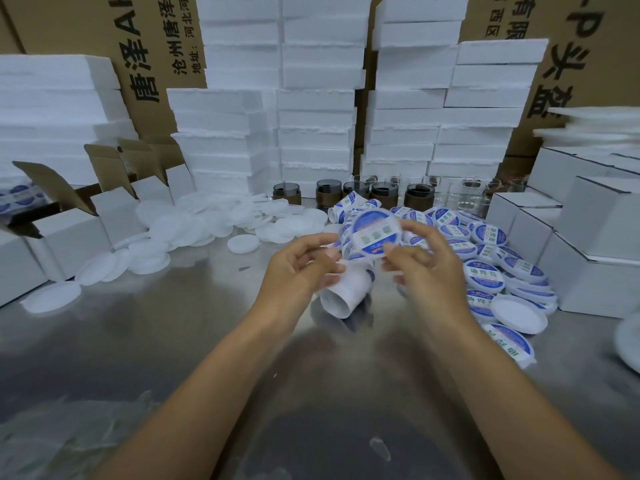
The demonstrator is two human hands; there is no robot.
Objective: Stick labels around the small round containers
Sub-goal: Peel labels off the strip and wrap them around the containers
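Observation:
My right hand [424, 263] grips a small round white container [375, 233] with a blue and green label on its face, held up above the steel table. My left hand [301, 266] holds the label roll [341, 292], a white curled strip whose end hangs down to the table. The strip of labels runs up from the roll behind the container. The container is blurred. A heap of labelled containers [491, 268] lies to the right of my hands.
Plain white lids [194, 226] are scattered at the left and centre of the steel table [173, 341]. Open white cartons [79, 230] stand at left, closed white boxes [595, 237] at right. Dark and clear glass cups [388, 194] and foam stacks [315, 98] line the back.

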